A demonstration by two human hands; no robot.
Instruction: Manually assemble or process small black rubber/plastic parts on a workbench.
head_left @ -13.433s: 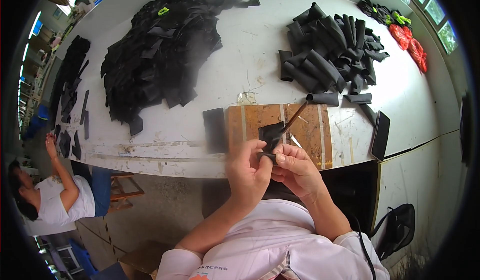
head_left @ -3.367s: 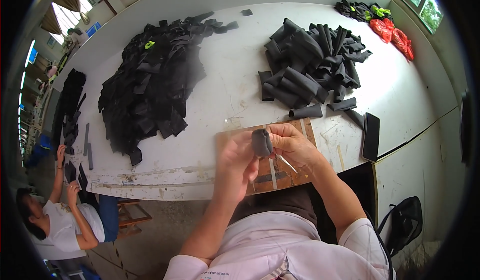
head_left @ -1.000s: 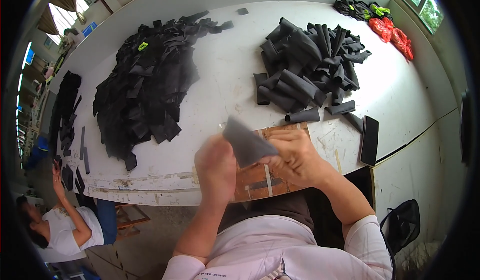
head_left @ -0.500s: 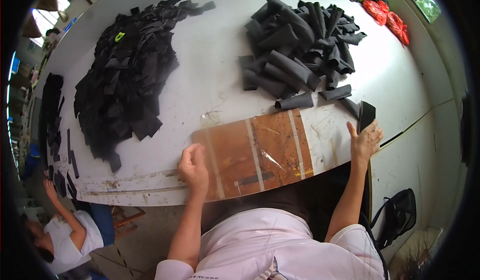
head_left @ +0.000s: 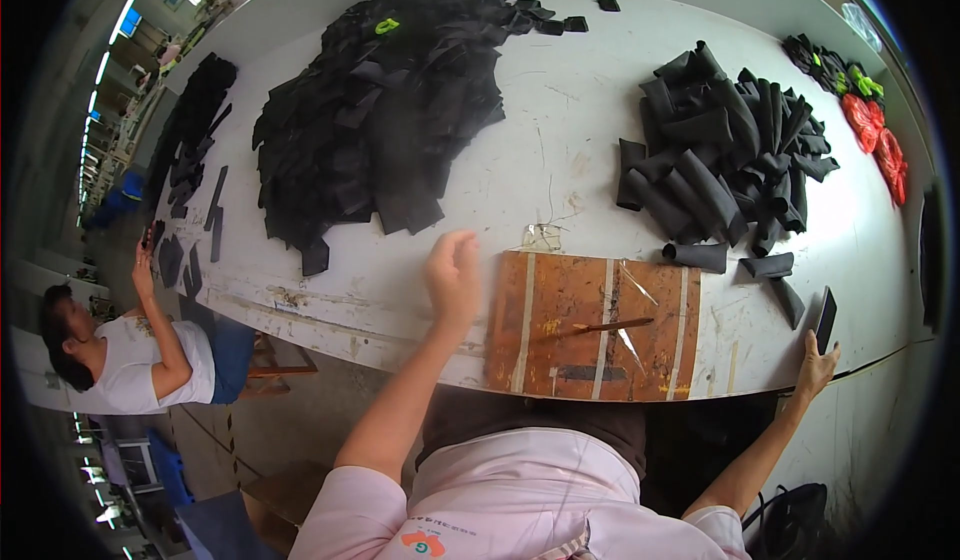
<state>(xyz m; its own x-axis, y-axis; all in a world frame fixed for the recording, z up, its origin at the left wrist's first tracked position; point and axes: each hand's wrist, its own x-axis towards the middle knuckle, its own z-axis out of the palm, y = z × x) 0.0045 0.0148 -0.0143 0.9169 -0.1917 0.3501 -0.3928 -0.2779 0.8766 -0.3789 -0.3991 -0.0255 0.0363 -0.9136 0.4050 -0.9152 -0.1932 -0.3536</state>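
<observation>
My left hand is raised over the table, between the dark pile and the brown board. Its fingers are curled and slightly blurred, and I see nothing in them. At the table's right edge my right hand grips the lower end of a flat black piece that stands tilted up; its kind is unclear. On the brown board, crossed by pale strips, lies a slim dark stick-like tool. A wide heap of flat black fabric pieces spreads beyond my left hand. Rolled black pieces are heaped beyond the board.
Red plastic bags lie at the far right by the low wall. A loose rolled piece is near the board's far edge. On the left, a co-worker in a white shirt sits by another row of black pieces. A black bag is at lower right.
My view has turned left. My left hand has gone from the board's left side toward the flat black heap. The stick-like tool now shows on the board. My right hand has closed on the flat black piece.
</observation>
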